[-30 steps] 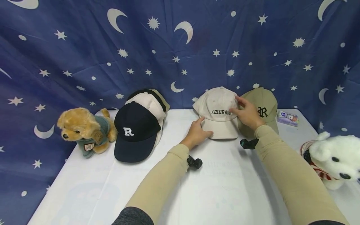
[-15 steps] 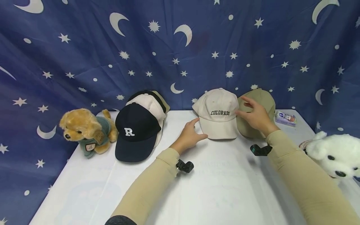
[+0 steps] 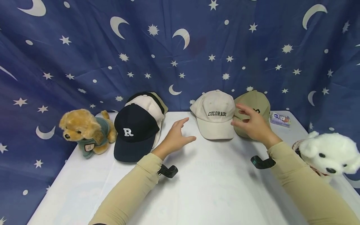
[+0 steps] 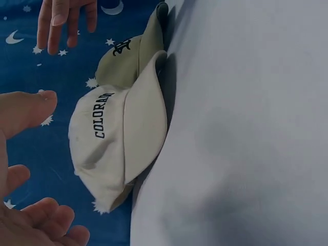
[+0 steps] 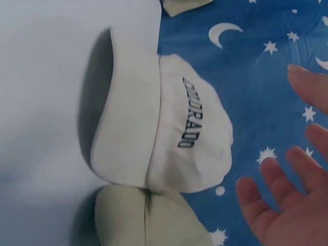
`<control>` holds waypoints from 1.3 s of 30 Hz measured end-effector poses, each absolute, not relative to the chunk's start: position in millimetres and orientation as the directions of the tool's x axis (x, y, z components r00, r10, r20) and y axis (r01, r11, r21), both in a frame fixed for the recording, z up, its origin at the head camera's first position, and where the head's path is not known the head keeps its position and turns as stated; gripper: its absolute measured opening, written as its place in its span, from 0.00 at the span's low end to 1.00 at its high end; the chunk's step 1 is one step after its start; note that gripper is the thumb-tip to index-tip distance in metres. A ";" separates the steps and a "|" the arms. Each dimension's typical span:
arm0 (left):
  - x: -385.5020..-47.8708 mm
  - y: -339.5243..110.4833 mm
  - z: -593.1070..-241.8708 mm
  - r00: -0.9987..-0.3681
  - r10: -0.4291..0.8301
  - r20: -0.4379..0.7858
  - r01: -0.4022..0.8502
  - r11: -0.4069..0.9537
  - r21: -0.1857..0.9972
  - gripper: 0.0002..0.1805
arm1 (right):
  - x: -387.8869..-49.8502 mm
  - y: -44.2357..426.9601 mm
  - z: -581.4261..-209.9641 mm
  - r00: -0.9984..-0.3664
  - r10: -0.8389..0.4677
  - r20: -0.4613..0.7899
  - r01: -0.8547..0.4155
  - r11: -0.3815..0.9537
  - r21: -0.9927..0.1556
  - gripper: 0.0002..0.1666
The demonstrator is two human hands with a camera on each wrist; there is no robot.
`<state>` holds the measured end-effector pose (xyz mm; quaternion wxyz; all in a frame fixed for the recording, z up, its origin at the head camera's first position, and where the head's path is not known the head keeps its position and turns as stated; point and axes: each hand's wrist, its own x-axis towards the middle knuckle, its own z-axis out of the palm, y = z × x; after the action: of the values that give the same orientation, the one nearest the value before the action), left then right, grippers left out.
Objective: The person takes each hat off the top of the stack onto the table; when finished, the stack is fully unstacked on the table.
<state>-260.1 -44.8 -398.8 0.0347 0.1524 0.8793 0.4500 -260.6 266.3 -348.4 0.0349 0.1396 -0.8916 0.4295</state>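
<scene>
Both your hands are released rn, nothing in either. L hand (image 3: 175, 137) is up off the worktop (image 3: 213, 187), fingers spread, thumb out, btwn the cap stack and the cream COLORADO cap (image 3: 216, 106), not touching either afaict. R hand (image 3: 254, 125) has loosely bent fingers w/ a gap to the thumb; in the head view it overlaps the khaki cap (image 3: 254, 98), but your L wrist cam shows it clear of that one.

COLORADO cap's sitting at the back of the worktop, right of centre, brim twd you, khaki one tucked right beside it. Purple packet (image 3: 280, 119) is just past that, white plush dog (image 3: 327, 153) nearer you on the far R.

Over on the L: navy "R" cap (image 3: 136, 123) in front of a pale cap (image 3: 149, 104) + others mostly hidden, then the golden plush dog (image 3: 81, 125) in a teal top. Starry blue curtain (image 3: 197, 40) behind everything, btw.
</scene>
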 end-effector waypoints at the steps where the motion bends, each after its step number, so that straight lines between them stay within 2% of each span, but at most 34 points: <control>1: -257.8 -50.0 -397.4 -0.950 0.301 0.087 0.248 0.553 0.795 0.46 | -258.9 263.9 -348.9 -0.957 -0.228 0.178 -0.281 0.593 -0.755 0.44; 8: -243.2 -85.4 -388.9 -0.947 0.288 0.140 0.289 0.580 0.761 0.45 | -252.8 246.3 -358.3 -0.948 -0.276 0.160 -0.297 0.575 -0.763 0.44; 24: -212.8 -161.8 -388.3 -0.958 0.192 0.212 0.286 0.597 0.750 0.46 | -251.5 191.5 -378.9 -0.911 -0.361 0.200 -0.371 0.502 -0.782 0.43; 32: -204.5 -200.4 -393.0 -0.972 0.098 0.216 0.229 0.618 0.752 0.43 | -254.2 166.6 -383.5 -0.899 -0.394 0.189 -0.374 0.470 -0.799 0.43; 39: -199.6 -222.9 -396.3 -0.987 0.039 0.157 0.148 0.615 0.774 0.44 | -257.8 147.6 -386.6 -0.892 -0.410 0.193 -0.382 0.451 -0.807 0.42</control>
<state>-199.6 -222.9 -396.3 -0.0623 0.0521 0.8965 0.4356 -257.8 147.6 -386.6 -0.0148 0.2324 -0.8515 0.4698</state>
